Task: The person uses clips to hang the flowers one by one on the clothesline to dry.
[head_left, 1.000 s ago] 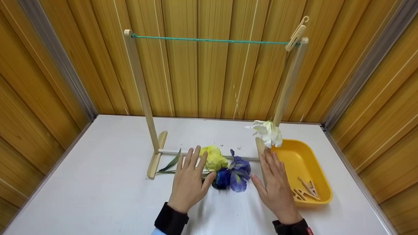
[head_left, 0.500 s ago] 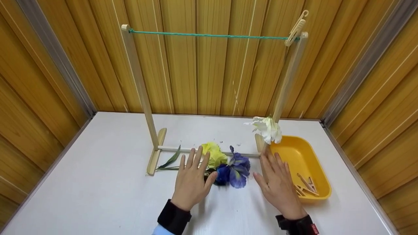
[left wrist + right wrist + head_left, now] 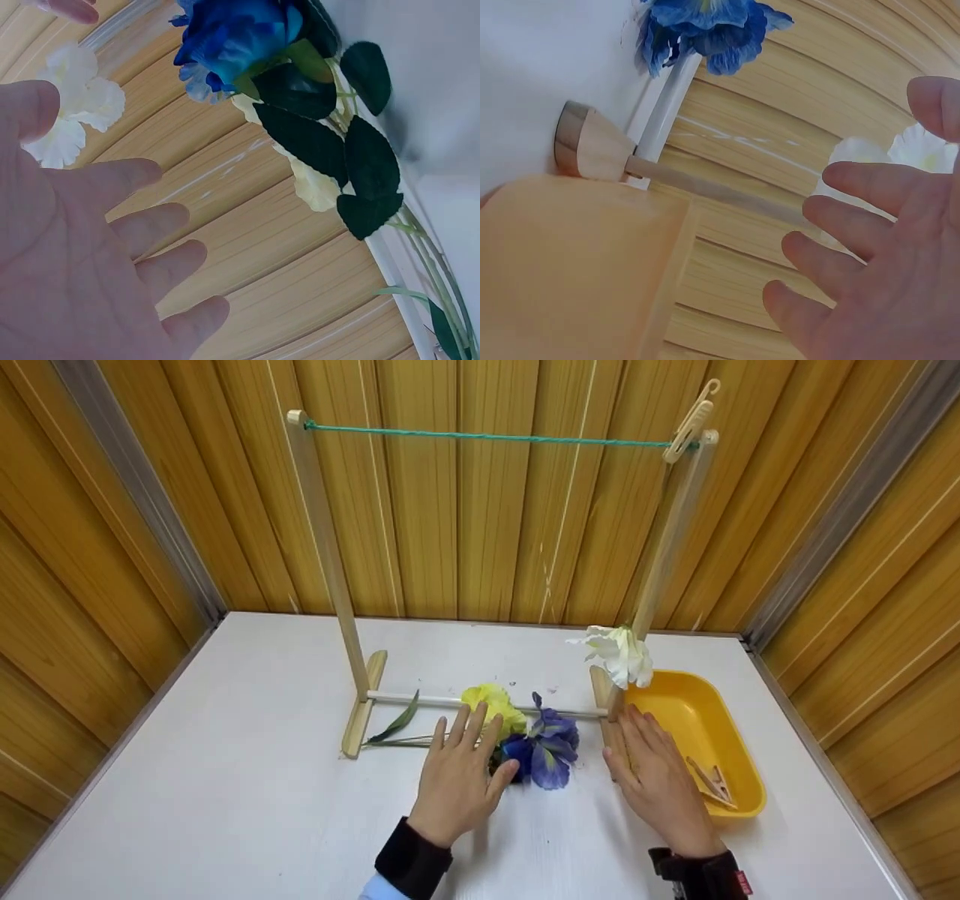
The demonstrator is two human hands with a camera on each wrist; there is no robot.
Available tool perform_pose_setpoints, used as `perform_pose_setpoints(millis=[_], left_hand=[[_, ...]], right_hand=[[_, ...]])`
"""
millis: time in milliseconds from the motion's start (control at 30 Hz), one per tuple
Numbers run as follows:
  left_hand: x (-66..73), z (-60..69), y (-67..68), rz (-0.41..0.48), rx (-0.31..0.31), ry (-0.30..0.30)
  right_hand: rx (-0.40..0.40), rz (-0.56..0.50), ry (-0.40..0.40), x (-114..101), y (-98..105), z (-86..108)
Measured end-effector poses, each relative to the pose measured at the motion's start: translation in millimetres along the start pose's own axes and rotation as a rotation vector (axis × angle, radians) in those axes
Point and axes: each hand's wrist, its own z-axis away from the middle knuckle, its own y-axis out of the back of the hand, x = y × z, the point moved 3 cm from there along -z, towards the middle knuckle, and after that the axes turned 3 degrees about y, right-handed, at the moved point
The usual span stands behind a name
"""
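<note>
My left hand (image 3: 461, 784) hovers palm down with fingers spread, nearest the flowers lying on the table; it holds nothing. Under and beyond it lie a yellow flower (image 3: 491, 709), a blue rose (image 3: 240, 41) with dark green leaves, and a purple iris (image 3: 553, 750). Their stems point left. Over the left edge of the yellow tub (image 3: 694, 697) is my right hand (image 3: 660, 780), its fingers straight and nothing in its grasp. A white flower (image 3: 619, 655) hangs head down by the rack's right post, below a clothespin (image 3: 688, 431) on the green cord (image 3: 487, 436).
A wooden rack with a left post (image 3: 322, 555) and a right post (image 3: 671, 547) stands on the white table (image 3: 187, 780). Wooden clothespins (image 3: 716, 784) lie in the tub. Wood-patterned walls (image 3: 487, 532) close off the back and both sides.
Both hands have drifted slightly to the right, still spread and holding nothing. The head view has shifted a little. Flowers, rack and tub keep their places.
</note>
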Motion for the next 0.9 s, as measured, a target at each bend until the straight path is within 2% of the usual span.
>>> perform_pose_setpoints(millis=[267,533,767,900], left_hand=[[15.5,-2.5,1.2,-0.016,-0.011,-0.03],[43.0,-10.0,-2.9,-0.055,-0.036,-0.084],[72.6,-19.0,-16.9,-0.058,-0.139,-0.129],[86.8,-22.3,-26.7,-0.065,-0.123,-0.18]], right_hand=[[-0.007,-0.013,-0.062,20,10,1.6],[-0.099,-0.018,-0.267,50,23,5.5],[-0.174,0.027,-0.395,68,25,9.4],[-0.24,0.044,-0.44,75,25,10.3]])
